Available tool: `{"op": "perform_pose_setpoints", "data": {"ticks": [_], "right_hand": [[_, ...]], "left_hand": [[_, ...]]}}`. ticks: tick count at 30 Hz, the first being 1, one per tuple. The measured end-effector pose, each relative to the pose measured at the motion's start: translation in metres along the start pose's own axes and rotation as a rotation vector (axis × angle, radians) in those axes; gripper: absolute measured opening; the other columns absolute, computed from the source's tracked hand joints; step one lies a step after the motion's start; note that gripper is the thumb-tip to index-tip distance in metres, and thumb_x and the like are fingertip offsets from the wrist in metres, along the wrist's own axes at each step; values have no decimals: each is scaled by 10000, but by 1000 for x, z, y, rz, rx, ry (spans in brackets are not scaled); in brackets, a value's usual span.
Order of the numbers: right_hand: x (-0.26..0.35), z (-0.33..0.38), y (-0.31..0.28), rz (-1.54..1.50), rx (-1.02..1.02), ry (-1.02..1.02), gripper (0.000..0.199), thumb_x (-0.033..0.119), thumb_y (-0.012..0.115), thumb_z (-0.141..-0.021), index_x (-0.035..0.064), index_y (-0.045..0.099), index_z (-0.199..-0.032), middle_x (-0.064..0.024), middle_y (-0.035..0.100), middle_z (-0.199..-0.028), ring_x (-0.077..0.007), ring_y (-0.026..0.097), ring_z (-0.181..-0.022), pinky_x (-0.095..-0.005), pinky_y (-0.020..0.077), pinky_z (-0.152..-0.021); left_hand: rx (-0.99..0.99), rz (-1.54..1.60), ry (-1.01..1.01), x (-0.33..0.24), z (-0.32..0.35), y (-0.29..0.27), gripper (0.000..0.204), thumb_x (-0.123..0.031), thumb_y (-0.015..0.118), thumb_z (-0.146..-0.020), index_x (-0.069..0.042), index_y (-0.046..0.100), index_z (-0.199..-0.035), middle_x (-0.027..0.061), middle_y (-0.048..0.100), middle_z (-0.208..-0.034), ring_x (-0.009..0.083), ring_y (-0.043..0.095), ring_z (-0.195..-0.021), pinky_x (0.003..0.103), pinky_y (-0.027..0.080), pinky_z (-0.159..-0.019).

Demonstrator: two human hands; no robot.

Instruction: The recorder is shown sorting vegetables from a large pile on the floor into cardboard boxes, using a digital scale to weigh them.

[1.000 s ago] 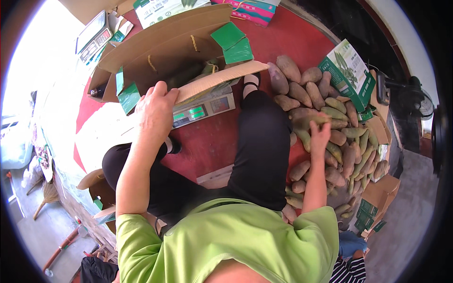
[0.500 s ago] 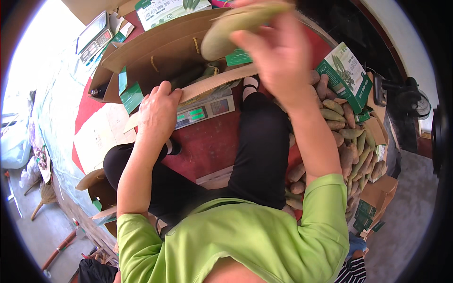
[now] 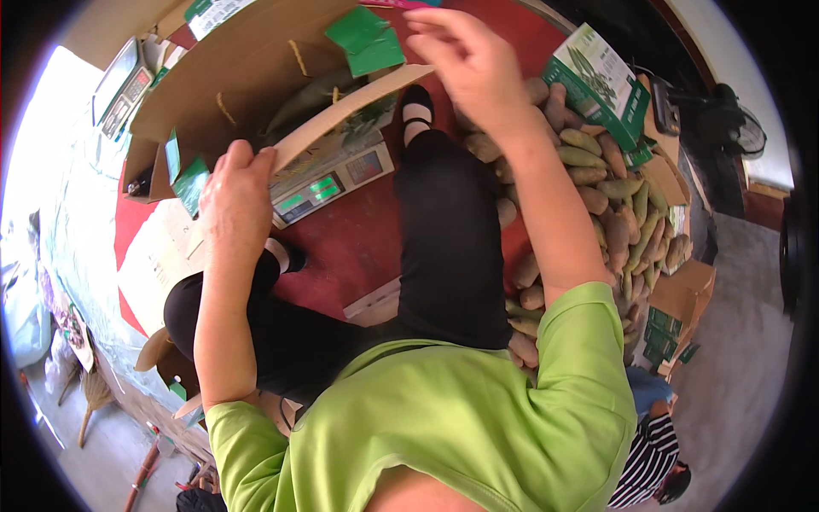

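Observation:
My left hand (image 3: 235,192) grips the near edge of an open cardboard box (image 3: 196,94), its fingers bent over the front flap. Above the box's right end is my right hand (image 3: 479,72), empty, its fingers apart and slightly blurred. A long green gourd (image 3: 299,107) lies inside the box, partly hidden by the front flap. Cord loops hang on the box's inner back wall, and green end flaps (image 3: 367,41) stick up. Under the box's front edge shows a digital scale (image 3: 328,188) with a lit green display.
A large heap of green and brown gourds (image 3: 618,209) lies to my right. Behind it stands a printed green-and-white carton (image 3: 597,81), with a black fan (image 3: 738,128) beyond. A second scale (image 3: 128,94) is at the far left. Another person in stripes (image 3: 648,456) is at lower right.
My right hand held a long gourd over the box; now it is empty and its fingers are apart. My left hand stays on the flap. The whole view has shifted.

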State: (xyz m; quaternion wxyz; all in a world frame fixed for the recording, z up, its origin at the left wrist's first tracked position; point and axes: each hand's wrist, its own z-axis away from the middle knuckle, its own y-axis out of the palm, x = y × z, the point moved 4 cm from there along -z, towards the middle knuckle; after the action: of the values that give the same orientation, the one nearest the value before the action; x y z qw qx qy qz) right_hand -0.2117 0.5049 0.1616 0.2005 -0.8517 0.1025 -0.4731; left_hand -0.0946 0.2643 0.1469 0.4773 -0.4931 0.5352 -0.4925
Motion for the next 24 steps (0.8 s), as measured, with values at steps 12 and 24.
{"op": "perform_pose_setpoints", "data": {"ticks": [12, 24], "right_hand": [[-187, 375, -140, 577, 281, 933, 214, 219, 602, -835, 61, 652, -971, -157, 670, -952, -338, 629, -939, -408, 493, -803], [-174, 607, -55, 529, 580, 1290, 299, 262, 613, -780, 80, 625, -1017, -147, 629, -1027, -331, 599, -993, -409, 487, -839]], "left_hand": [[-32, 66, 109, 2, -6, 9, 269, -12, 534, -863, -87, 641, -1099, 115, 452, -816, 309, 550, -751, 406, 448, -663], [-21, 38, 76, 1, -3, 7, 253, -28, 545, -872, -81, 649, -1096, 103, 452, -832, 273, 555, -750, 396, 463, -661]]}}
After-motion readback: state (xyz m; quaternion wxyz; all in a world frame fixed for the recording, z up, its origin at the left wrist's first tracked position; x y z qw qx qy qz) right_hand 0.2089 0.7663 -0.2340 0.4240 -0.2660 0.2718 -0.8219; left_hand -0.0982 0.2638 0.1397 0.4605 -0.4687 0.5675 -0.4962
